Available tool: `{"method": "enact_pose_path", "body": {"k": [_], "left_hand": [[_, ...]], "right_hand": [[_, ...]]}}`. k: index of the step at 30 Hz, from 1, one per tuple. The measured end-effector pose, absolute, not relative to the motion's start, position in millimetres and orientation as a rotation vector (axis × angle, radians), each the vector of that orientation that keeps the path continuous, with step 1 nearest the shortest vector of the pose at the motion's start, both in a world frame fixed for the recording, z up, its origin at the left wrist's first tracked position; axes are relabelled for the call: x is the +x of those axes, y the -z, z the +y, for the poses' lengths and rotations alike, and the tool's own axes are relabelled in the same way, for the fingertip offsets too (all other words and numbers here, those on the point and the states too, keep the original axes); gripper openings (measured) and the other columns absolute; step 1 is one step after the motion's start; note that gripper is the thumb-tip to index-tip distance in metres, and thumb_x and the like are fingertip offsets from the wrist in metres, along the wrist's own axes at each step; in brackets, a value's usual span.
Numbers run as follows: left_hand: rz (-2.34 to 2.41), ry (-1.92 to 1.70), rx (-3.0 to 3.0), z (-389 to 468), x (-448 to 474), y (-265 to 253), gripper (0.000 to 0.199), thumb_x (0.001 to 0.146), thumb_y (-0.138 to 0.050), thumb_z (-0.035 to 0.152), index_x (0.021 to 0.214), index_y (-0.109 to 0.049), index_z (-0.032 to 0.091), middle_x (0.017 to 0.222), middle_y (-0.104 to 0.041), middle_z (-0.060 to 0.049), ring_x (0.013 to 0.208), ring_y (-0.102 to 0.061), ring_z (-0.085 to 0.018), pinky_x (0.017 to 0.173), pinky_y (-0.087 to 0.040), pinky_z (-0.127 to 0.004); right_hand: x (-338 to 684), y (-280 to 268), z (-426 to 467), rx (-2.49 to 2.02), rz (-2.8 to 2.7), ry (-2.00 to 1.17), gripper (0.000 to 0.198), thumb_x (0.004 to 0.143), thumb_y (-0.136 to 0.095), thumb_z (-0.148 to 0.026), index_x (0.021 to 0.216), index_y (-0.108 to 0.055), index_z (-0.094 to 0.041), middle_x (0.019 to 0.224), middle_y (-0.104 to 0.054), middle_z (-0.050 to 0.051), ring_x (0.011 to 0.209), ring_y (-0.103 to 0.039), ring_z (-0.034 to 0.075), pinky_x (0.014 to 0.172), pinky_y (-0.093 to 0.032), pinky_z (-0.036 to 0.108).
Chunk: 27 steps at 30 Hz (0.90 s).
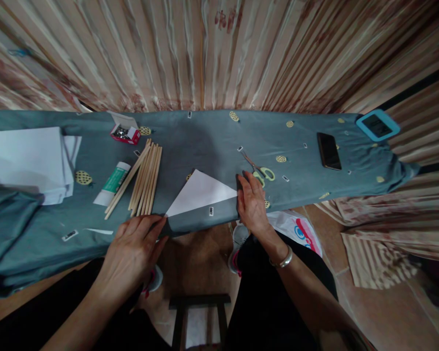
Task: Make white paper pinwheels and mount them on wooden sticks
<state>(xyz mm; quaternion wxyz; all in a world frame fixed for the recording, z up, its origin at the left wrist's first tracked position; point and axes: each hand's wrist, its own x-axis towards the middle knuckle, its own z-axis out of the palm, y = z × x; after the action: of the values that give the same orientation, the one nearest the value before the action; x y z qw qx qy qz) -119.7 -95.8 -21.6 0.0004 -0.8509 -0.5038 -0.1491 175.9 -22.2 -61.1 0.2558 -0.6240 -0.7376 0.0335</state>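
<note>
A white sheet of paper (203, 192), folded into a triangle, lies near the front edge of the cloth-covered table. My left hand (137, 243) has its fingertips closed at the paper's left corner. At the opposite, right corner, the fingers of my right hand (252, 202) close on the tip, and a bracelet circles that wrist. Scissors with light green handles (267, 173) lie just beyond my right fingers. Several thin wooden sticks (148, 178) are bunched beyond my left hand. Beside them rests a green and white glue stick (115, 180).
Stacked white paper (25, 161) lies at the left. A small open red box (126, 134) holds shiny metal pieces. Towards the right are a phone (329, 151) and a blue-framed device (378, 125). Curtains (205, 53) hang behind the table (212, 131); a stool (199, 302) is below.
</note>
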Motion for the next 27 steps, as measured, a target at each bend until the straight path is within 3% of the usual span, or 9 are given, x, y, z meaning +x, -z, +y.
{"method": "enact_pose_path", "body": {"k": [8,12,17,20,27], "left_hand": [[-1.6,0.506,-2.676,-93.0,-123.4,23.3,0.027,0.096,-0.045,0.026,0.105,-0.066,0.011,0.102,-0.069,-0.014,0.092,-0.062,-0.032,0.076,-0.051,-0.046],[-1.619,0.678,-2.655,-87.0,-118.8,23.6,0.021,0.095,-0.051,0.024,0.109,-0.063,0.014,0.105,-0.068,-0.012,0.095,-0.064,-0.028,0.084,-0.052,-0.044],[-1.698,0.8,-2.625,-74.8,-104.8,24.6,0.053,0.094,-0.053,0.03,0.143,-0.038,0.015,0.135,-0.055,-0.018,0.123,-0.054,-0.033,0.1,-0.048,-0.049],[-1.752,0.778,-2.648,-68.9,-98.9,31.6,0.063,0.095,-0.051,0.033,0.15,-0.026,0.014,0.138,-0.052,-0.021,0.128,-0.052,-0.034,0.102,-0.047,-0.052],[-1.786,0.851,-2.698,-60.7,-88.6,40.6,0.064,0.093,-0.052,0.027,0.149,-0.026,0.015,0.133,-0.057,-0.018,0.121,-0.056,-0.031,0.1,-0.049,-0.05]], "right_hand": [[180.5,62.9,-20.3,-1.641,-1.983,-0.112,0.046,0.096,-0.033,-0.016,0.14,-0.049,-0.013,0.145,-0.048,0.018,0.137,-0.04,0.029,0.109,-0.04,0.056],[185.1,57.0,-16.6,-1.551,-1.929,-0.162,0.045,0.097,-0.032,-0.017,0.137,-0.051,-0.017,0.142,-0.052,0.015,0.136,-0.044,0.026,0.112,-0.038,0.055],[176.7,42.2,-14.4,-1.492,-1.893,-0.237,0.042,0.098,-0.044,-0.036,0.136,-0.052,-0.019,0.14,-0.056,0.014,0.133,-0.049,0.027,0.111,-0.041,0.054],[166.1,37.4,-15.2,-1.451,-1.952,-0.352,0.046,0.096,-0.049,-0.041,0.137,-0.051,-0.019,0.14,-0.056,0.014,0.133,-0.05,0.026,0.111,-0.042,0.05],[152.6,38.3,-15.8,-1.405,-2.09,-0.432,0.058,0.091,-0.058,-0.041,0.141,-0.046,-0.016,0.141,-0.057,0.015,0.133,-0.051,0.027,0.11,-0.042,0.049]]}}
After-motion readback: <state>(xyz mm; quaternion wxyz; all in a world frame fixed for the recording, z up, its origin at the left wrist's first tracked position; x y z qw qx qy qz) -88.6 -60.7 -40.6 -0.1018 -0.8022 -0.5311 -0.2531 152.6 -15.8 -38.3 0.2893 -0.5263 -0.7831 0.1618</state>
